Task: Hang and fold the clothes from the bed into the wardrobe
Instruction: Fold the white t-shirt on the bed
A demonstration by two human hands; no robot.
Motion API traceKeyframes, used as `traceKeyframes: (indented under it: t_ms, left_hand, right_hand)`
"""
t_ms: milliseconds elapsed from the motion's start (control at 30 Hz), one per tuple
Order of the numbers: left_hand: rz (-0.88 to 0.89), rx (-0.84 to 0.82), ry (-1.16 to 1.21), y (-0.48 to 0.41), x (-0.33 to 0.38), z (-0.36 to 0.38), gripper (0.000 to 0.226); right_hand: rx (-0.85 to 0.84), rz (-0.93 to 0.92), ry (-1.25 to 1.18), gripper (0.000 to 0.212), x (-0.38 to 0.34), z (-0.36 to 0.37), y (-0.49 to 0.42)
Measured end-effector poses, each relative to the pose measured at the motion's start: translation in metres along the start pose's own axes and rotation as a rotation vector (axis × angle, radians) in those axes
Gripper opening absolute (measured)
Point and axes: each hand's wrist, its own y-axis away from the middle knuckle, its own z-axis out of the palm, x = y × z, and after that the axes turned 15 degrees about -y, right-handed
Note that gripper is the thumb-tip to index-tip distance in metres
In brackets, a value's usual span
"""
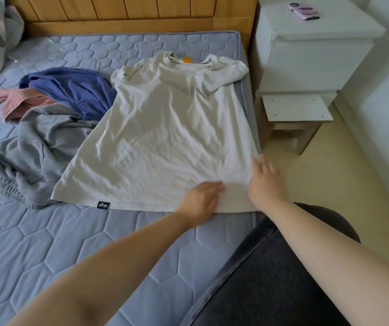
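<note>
Taking the white T-shirt as our marker, we start far to its left, where a pink garment lies crumpled. Closer in, a blue garment touches the shirt's left sleeve. A grey garment runs along the shirt's left side and seems to slip under its edge.

The T-shirt itself lies spread flat on the mattress, collar away from us and hem towards us. It is creased across the body, and its right sleeve is bunched.

On the hem, right of its middle, the left hand lies flat with straight fingers, pressing the cloth and gripping nothing. Just to the right, the right hand rests on the shirt's lower right corner with its fingers spread, also gripping nothing.

We judge this to be smoothing before the fold. To do it well, we would sweep both palms from the hem outward and up towards the collar. We would also lay the bunched sleeve flat and draw the shirt clear of the grey garment, so the fold catches nothing.

Right of the shirt, off the mattress, stand a small stool and a white bedside cabinet.
</note>
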Motion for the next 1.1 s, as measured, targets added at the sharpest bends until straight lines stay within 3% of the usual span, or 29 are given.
traceKeyframes:
  t_ms: [67,133,200,300,433,567,667,767,833,933,1033,1100]
  left_hand:
    - [-0.154,-0.112,-0.178,-0.012,-0.005,0.001,0.046]
    - [-0.149,-0.243,-0.300,-0.019,-0.013,0.006,0.048]
    - [-0.145,-0.189,-0.310,-0.030,-0.025,0.004,0.047]
    - [-0.281,-0.099,-0.304,-0.060,-0.048,-0.007,0.051]
    - [-0.438,-0.129,-0.385,-0.109,-0.085,-0.022,0.055]
    - [-0.488,-0.192,-0.421,-0.151,-0.121,-0.021,0.054]
    - [-0.585,-0.245,-0.447,-0.166,-0.153,-0.014,0.057]
    - [-0.674,-0.193,-0.422,-0.165,-0.175,-0.002,0.060]
    - [-0.672,-0.134,-0.441,-0.163,-0.177,0.008,0.061]
    - [-0.639,-0.106,-0.496,-0.165,-0.180,0.015,0.063]
    - [-0.616,-0.094,-0.517,-0.167,-0.185,0.017,0.065]
    - [-0.613,-0.088,-0.523,-0.166,-0.186,0.018,0.065]
  right_hand:
    - [-0.112,-0.103,0.012,0.058,-0.002,0.007,0.000]
    - [-0.218,0.155,0.052,0.056,0.004,0.009,-0.003]
    - [-0.088,0.293,0.056,0.058,0.009,0.005,-0.012]
    - [0.092,0.080,0.001,0.058,-0.001,0.002,-0.036]
    - [-0.045,-0.164,-0.078,0.058,-0.033,0.013,-0.076]
    - [-0.159,-0.397,-0.056,0.058,-0.056,0.026,-0.119]
    - [-0.164,-0.209,-0.003,0.061,-0.037,0.027,-0.150]
    - [-0.050,0.058,0.057,0.063,-0.020,0.020,-0.175]
    - [0.043,0.096,0.051,0.062,-0.024,0.016,-0.191]
    - [0.127,-0.171,-0.015,0.060,-0.047,0.012,-0.217]
    - [-0.038,-0.502,-0.019,0.057,-0.076,0.015,-0.244]
    - [-0.147,-0.562,0.056,0.055,-0.076,0.017,-0.267]
